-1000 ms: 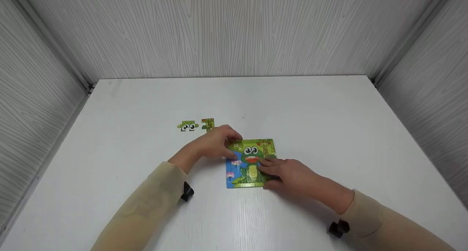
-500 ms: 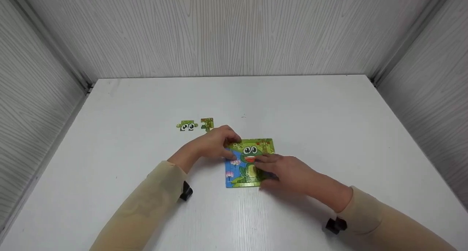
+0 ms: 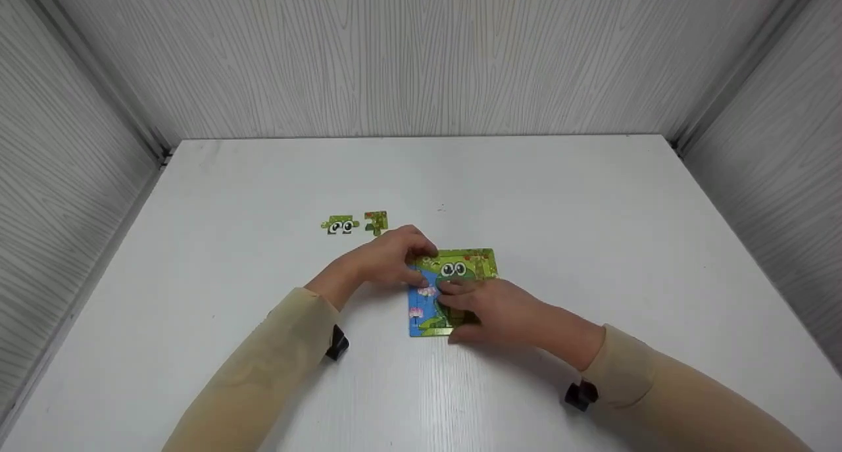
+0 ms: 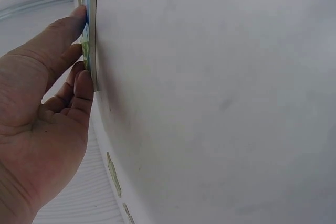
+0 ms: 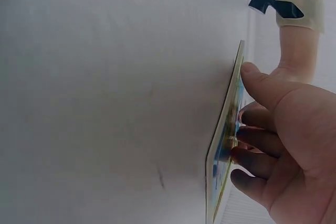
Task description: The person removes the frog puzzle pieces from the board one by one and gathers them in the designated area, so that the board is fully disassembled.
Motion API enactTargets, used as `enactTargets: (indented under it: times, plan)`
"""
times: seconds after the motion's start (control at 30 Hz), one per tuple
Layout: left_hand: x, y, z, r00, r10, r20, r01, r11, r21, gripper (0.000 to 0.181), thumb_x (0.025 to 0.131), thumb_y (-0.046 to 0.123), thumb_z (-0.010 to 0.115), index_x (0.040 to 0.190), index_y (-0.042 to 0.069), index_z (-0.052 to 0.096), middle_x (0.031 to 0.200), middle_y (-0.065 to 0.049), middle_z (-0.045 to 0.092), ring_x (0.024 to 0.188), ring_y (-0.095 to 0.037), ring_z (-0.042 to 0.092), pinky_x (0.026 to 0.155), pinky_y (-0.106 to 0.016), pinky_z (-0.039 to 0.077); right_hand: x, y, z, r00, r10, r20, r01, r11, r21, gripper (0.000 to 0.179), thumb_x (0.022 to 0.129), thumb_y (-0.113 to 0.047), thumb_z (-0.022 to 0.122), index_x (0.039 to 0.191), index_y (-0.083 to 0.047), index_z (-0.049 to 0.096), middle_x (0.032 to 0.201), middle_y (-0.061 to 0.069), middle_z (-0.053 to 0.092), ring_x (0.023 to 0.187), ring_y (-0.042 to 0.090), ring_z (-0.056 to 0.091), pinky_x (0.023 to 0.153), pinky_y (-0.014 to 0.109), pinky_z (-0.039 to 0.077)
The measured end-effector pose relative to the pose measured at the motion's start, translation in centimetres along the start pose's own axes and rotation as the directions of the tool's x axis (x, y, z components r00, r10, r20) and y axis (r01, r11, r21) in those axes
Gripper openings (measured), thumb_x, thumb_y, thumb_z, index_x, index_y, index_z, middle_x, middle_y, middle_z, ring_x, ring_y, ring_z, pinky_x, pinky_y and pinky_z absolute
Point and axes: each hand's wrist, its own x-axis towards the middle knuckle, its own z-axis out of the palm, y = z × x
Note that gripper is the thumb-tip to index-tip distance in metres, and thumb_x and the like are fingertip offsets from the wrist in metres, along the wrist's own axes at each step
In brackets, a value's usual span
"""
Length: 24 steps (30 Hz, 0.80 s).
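A square frog jigsaw puzzle (image 3: 421,307) lies on the white table, its picture facing up. My left hand (image 3: 387,256) holds its far left corner, thumb on the picture and bent fingers at the far edge. In the left wrist view, the left thumb (image 4: 73,24) and fingertips meet the puzzle's face beside its thin edge (image 4: 93,40). My right hand (image 3: 500,312) lies over the right half with its fingers extended across the frog, hiding the mouth and most of the body. The right wrist view shows the right fingertips (image 5: 240,156) against the picture side.
Two loose jigsaw pieces lie beyond my left hand: one with printed eyes (image 3: 340,226), one green with red spots (image 3: 377,222). A grey wood-grain panel (image 3: 421,57) stands behind the table (image 3: 559,195), with similar panels at both sides.
My right hand has slid left over the puzzle, from its right side onto the frog's mouth and body. The left hand and the loose pieces stay where they were.
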Motion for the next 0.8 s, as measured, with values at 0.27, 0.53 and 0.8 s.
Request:
enactTargets:
  times: [0.27, 0.53, 0.8]
  plan:
    - [0.03, 0.02, -0.02, 1.000, -0.001, -0.003, 0.001, 1.000, 0.007, 0.052, 0.091, 0.020, 0.086, 0.139, 0.010, 0.068, 0.136, -0.003, 0.057, 0.118, -0.022, 0.056, 0.108, -0.040, 0.046, 0.11, 0.41, 0.48, 0.999, 0.019, 0.031, -0.020, 0.999, 0.040, 0.075, 0.097, -0.054, 0.074, 0.154, -0.009, 0.056, 0.162, 0.007, 0.047, 0.149, 0.027, 0.046, 0.114, 0.048, 0.045]
    - [0.19, 0.04, 0.03, 1.000, 0.007, -0.003, -0.007, 1.000, 0.018, 0.052, 0.092, 0.021, 0.085, 0.140, 0.012, 0.067, 0.137, -0.002, 0.057, 0.118, -0.021, 0.055, 0.108, -0.039, 0.045, -0.11, 0.19, 0.29, 1.000, 0.016, 0.009, -0.017, 0.999, 0.041, 0.077, 0.096, -0.055, 0.075, 0.154, -0.008, 0.056, 0.162, 0.010, 0.047, 0.148, 0.028, 0.047, 0.113, 0.049, 0.045]
    - [0.08, -0.01, 0.22, 1.000, -0.008, -0.005, 0.008, 1.000, 0.011, 0.051, 0.092, 0.019, 0.085, 0.139, 0.011, 0.068, 0.135, -0.003, 0.056, 0.119, -0.021, 0.055, 0.110, -0.039, 0.044, 0.09, -0.07, 0.43, 0.999, 0.031, 0.023, -0.032, 0.999, 0.024, 0.078, 0.096, -0.056, 0.075, 0.154, -0.008, 0.055, 0.162, 0.009, 0.047, 0.148, 0.029, 0.047, 0.114, 0.048, 0.045]
